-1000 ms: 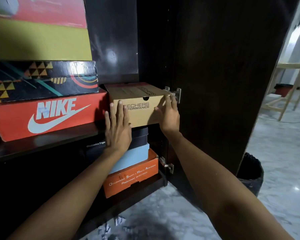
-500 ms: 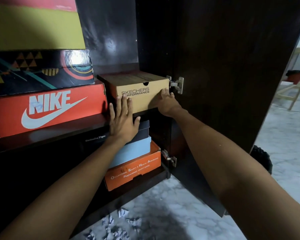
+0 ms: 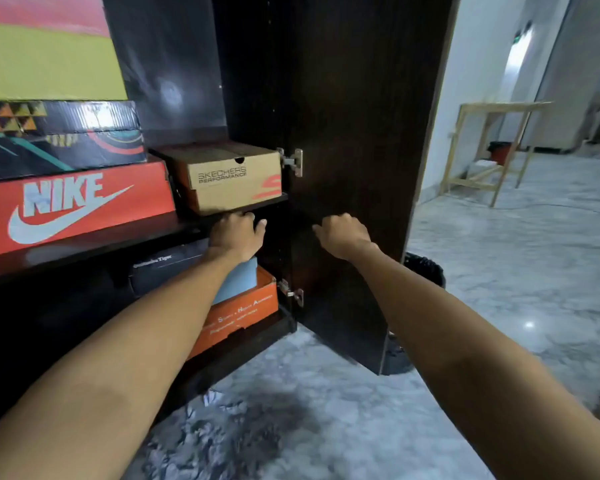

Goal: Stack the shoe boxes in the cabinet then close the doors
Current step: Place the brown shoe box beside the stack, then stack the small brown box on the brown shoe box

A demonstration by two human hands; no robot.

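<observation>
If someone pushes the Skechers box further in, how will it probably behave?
The Skechers box is flat-bottomed cardboard on a smooth dark shelf, so it would likely slide, not tip. It seems stiff enough to push on its front face. Its weight cannot be judged: the lid is shut.

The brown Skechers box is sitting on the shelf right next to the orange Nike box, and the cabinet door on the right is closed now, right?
Not quite. The Skechers box does sit on the shelf beside the orange Nike box, but the head view shows the right cabinet door standing open, swung out on its hinges.
</observation>
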